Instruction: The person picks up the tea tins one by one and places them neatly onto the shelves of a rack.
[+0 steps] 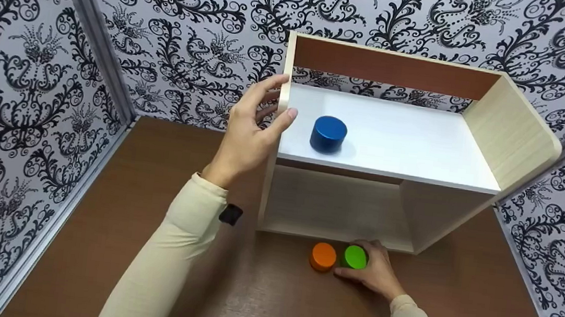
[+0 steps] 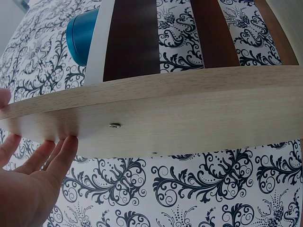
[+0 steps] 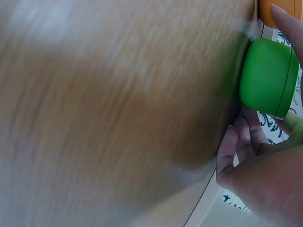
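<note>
My left hand grips the left side panel of a small wooden shelf unit, thumb toward the inside. In the left wrist view its fingers press the panel's outer face. A blue round container stands upright on the white shelf board, just right of that hand. Down on the brown floor surface, my right hand holds a green round container, with thumb and fingers around its sides. An orange round container stands close to its left, near the thumb tip.
The shelf unit's right side panel slopes at the front. Under the white board is a lower compartment, open to the front. Patterned walls enclose the brown surface, with metal strips at the corners.
</note>
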`<state>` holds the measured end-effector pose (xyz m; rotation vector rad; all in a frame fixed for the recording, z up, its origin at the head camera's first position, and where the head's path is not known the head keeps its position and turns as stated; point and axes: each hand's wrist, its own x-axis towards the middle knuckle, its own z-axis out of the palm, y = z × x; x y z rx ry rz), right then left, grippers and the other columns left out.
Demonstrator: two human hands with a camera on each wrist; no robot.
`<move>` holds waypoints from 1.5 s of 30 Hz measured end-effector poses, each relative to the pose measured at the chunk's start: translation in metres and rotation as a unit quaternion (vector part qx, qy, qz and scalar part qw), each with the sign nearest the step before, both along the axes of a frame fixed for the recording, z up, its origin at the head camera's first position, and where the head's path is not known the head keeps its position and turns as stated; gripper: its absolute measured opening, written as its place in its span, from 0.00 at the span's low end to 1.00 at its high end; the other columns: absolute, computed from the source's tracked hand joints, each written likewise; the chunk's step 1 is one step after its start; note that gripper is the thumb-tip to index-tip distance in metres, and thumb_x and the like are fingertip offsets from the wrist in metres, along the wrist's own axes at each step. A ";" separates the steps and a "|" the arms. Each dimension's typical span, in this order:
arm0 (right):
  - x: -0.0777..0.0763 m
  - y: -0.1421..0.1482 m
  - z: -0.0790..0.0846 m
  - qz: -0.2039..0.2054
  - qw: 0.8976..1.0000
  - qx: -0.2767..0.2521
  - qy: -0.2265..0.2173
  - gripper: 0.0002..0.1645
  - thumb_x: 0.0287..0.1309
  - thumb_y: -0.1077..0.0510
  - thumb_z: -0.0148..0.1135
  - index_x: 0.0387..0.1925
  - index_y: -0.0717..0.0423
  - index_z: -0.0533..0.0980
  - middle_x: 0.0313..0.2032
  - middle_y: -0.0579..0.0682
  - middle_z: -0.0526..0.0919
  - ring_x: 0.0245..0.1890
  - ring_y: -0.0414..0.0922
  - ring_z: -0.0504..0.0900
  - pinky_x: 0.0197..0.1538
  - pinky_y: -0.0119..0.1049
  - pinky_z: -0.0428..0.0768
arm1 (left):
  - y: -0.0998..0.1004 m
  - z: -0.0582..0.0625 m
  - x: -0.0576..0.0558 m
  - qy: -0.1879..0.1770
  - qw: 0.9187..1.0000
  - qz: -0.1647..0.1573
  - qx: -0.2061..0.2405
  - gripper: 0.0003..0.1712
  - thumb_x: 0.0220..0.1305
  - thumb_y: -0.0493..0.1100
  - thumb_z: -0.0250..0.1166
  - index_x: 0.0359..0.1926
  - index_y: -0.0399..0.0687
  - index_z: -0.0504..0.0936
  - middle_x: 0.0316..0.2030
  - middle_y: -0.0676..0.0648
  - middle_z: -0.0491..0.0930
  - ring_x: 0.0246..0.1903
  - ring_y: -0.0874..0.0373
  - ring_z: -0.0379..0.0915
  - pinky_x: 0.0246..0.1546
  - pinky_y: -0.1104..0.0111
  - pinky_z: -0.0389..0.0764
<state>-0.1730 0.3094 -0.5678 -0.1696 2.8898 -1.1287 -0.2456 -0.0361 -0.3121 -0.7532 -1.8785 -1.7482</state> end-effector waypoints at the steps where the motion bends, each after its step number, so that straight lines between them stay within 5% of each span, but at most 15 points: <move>1: 0.000 0.000 0.000 0.000 1.000 0.001 0.000 0.44 0.37 0.41 0.86 0.56 0.54 0.79 0.52 0.55 0.74 0.50 0.52 0.72 0.53 0.49 0.77 | 0.000 0.000 0.000 0.000 1.000 0.000 0.000 0.31 0.67 0.41 0.67 0.69 0.39 0.71 0.62 0.40 0.71 0.59 0.51 0.74 0.61 0.65 0.79; 30: 0.003 -0.001 -0.004 -0.007 1.000 0.005 0.012 0.39 0.40 0.44 0.85 0.53 0.57 0.81 0.51 0.55 0.72 0.53 0.54 0.70 0.55 0.51 0.76 | 0.000 -0.001 -0.001 0.004 1.000 0.008 -0.003 0.31 0.67 0.40 0.67 0.69 0.39 0.71 0.63 0.40 0.71 0.59 0.50 0.75 0.61 0.64 0.80; 45: 0.002 0.001 0.001 -0.003 1.000 -0.001 0.016 0.35 0.40 0.46 0.85 0.50 0.56 0.82 0.45 0.52 0.77 0.46 0.49 0.74 0.51 0.48 0.77 | 0.000 -0.001 -0.001 0.007 1.000 0.005 -0.001 0.31 0.67 0.40 0.67 0.69 0.39 0.71 0.63 0.40 0.71 0.59 0.45 0.75 0.60 0.63 0.80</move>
